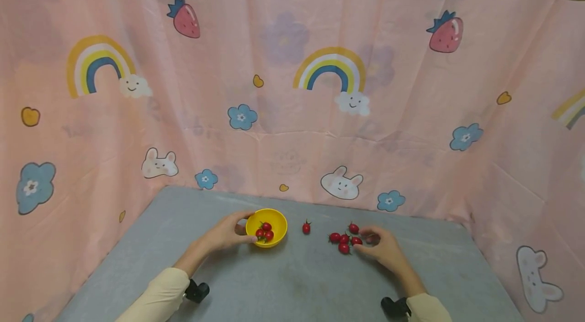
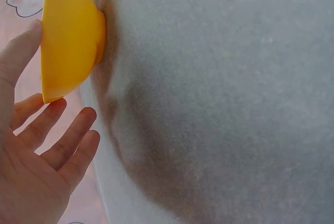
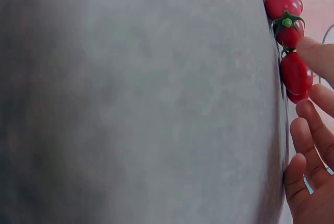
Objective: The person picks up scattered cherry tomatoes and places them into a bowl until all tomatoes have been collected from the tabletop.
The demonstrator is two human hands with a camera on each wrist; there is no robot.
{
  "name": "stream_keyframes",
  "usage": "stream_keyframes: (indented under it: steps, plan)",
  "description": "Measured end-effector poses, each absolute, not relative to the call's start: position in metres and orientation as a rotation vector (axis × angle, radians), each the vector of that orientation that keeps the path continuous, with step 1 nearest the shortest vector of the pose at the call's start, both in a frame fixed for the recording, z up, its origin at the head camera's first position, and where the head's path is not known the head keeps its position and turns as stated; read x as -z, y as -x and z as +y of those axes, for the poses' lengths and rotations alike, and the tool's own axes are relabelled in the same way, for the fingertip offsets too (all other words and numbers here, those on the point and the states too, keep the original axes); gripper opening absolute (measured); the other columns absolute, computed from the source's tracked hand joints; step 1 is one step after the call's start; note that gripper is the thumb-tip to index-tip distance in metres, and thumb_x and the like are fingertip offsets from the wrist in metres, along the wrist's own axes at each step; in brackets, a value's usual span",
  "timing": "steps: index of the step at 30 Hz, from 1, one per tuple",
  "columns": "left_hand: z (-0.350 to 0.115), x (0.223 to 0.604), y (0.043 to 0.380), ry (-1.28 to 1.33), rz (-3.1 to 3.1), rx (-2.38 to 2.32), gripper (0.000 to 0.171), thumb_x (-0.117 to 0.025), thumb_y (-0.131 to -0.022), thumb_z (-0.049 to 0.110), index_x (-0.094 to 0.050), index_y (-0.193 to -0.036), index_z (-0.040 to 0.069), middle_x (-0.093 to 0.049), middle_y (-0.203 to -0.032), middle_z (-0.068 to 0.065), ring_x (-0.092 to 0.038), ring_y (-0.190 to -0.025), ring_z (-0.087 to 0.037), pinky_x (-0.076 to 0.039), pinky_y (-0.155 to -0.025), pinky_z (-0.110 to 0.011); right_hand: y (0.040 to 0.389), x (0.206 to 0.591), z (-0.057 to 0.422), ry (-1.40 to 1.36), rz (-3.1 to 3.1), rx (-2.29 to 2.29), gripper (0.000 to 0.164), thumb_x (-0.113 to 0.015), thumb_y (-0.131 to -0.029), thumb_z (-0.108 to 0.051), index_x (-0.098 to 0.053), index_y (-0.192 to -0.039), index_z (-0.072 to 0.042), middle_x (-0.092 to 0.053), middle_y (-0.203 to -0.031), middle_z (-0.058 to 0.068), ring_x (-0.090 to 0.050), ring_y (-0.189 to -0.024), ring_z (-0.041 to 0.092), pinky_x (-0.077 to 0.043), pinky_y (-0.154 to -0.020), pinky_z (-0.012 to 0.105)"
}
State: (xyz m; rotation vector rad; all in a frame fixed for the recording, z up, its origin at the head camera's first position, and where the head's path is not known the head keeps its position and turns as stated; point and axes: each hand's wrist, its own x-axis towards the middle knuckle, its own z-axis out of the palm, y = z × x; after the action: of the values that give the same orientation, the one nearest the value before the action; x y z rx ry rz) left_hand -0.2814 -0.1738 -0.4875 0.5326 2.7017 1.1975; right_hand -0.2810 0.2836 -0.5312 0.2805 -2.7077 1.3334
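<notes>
My left hand (image 1: 228,231) holds the yellow bowl (image 1: 282,234) by its left side. In the left wrist view, the thumb lies at the rim of the bowl (image 2: 73,41) and two fingertips touch its lower end, while the other fingers spread apart. Red cherry tomatoes (image 1: 268,235) with green stems lie inside the bowl. My right hand (image 1: 384,250) is at a cluster of several cherry tomatoes (image 1: 344,248) on the right, its thumb and index finger parted around the nearest cherry tomato (image 3: 296,73). The other fingers are loosely bent.
A single cherry tomato (image 1: 306,228) lies between the bowl and the cluster. Everything stands on a grey table (image 1: 292,286). A pink patterned curtain (image 1: 283,159) hangs behind and along both sides. Black wrist devices (image 1: 197,291) sit at both cream sleeves.
</notes>
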Motion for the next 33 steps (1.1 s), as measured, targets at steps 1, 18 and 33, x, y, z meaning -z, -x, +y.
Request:
stream_keyframes:
  steps: [1, 18, 33]
  plan:
    - [-0.1739, 0.4875, 0.2815, -0.539, 2.706, -1.197, 0.074, -0.083, -0.088, 0.03, -0.049, -0.148, 0.004, -0.053, -0.143, -0.017, -0.064, -0.109, -0.03, -0.055, -0.091, -0.048, 0.2817, 0.5316, 0.2834, -0.275, -2.709, -1.321, 0.037, -0.09, -0.078, -0.02, -0.073, -0.108, -0.005, -0.069, -0.103, 0.004, -0.062, -0.092, 0.022, -0.053, -0.081, 0.037]
    - [-0.1713, 0.4839, 0.28, -0.521, 2.699, -1.199, 0.074, -0.083, -0.087, 0.029, -0.049, -0.148, 0.003, -0.053, -0.144, -0.017, -0.064, -0.11, -0.031, -0.054, -0.092, -0.047, 0.2843, 0.53, 0.2825, -0.305, -2.701, -1.348, 0.019, -0.085, -0.081, -0.006, -0.074, -0.096, -0.004, -0.067, -0.086, 0.002, -0.06, -0.077, 0.018, -0.051, -0.067, 0.027]
    - [-0.1709, 0.4869, 0.2825, -0.518, 2.7, -1.198, 0.075, -0.083, -0.088, 0.028, -0.048, -0.149, 0.003, -0.053, -0.144, -0.017, -0.064, -0.109, -0.029, -0.055, -0.091, -0.046, 0.2783, 0.5228, 0.2851, -0.293, -2.681, -1.352, 0.019, -0.085, -0.083, -0.009, -0.074, -0.097, -0.003, -0.069, -0.089, 0.003, -0.062, -0.079, 0.019, -0.052, -0.069, 0.028]
